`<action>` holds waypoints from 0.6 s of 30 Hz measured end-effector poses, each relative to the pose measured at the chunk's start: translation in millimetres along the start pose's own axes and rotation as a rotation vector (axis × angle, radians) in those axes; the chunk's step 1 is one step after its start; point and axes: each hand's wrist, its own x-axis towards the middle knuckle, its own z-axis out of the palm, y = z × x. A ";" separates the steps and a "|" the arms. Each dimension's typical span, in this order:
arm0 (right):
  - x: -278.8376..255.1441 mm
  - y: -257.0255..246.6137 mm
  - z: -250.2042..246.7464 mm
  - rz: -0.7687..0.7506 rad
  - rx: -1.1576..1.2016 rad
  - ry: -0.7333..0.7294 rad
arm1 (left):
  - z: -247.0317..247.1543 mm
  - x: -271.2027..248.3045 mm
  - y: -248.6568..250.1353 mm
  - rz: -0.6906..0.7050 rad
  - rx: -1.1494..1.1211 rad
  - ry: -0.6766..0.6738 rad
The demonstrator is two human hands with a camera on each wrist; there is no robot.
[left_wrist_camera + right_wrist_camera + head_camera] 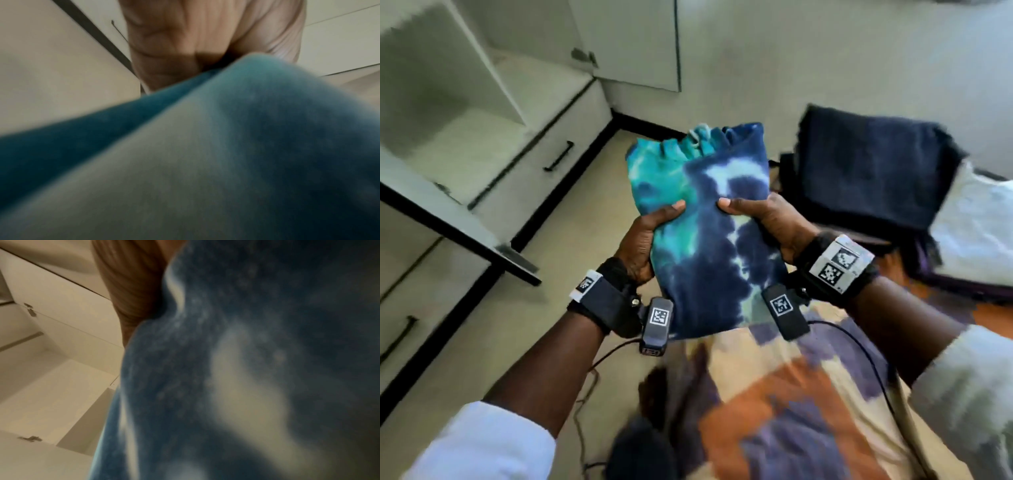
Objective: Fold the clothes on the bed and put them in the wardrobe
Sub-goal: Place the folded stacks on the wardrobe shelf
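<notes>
Tie-dye cloth [705,233], already folded, is in the air between bed [808,394] and wardrobe [465,144]. Left hand [643,246] and right hand [767,222] grip its two sides, thumbs pressed on top; the other fingers are hidden under it. I judge the folding is finished and the carrying step is now. Next it must go level onto the open shelf [458,150], not unfolding.

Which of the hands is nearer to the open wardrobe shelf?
Left. The left hand grips the left edge of the folded tie-dye garment, on the side of the open wardrobe shelf. The right hand grips the right edge, nearer the dark folded clothes.
</notes>
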 end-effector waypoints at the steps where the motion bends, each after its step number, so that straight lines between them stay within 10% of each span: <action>1: 10.7 -18.5 30.4 0.007 -0.006 -0.014 | -16.0 -0.2 31.2 0.004 -0.014 0.029; 18: 34.3 -334.3 223.7 -0.034 -0.270 -0.237 | 30.2 -82.1 378.7 0.295 -0.061 0.258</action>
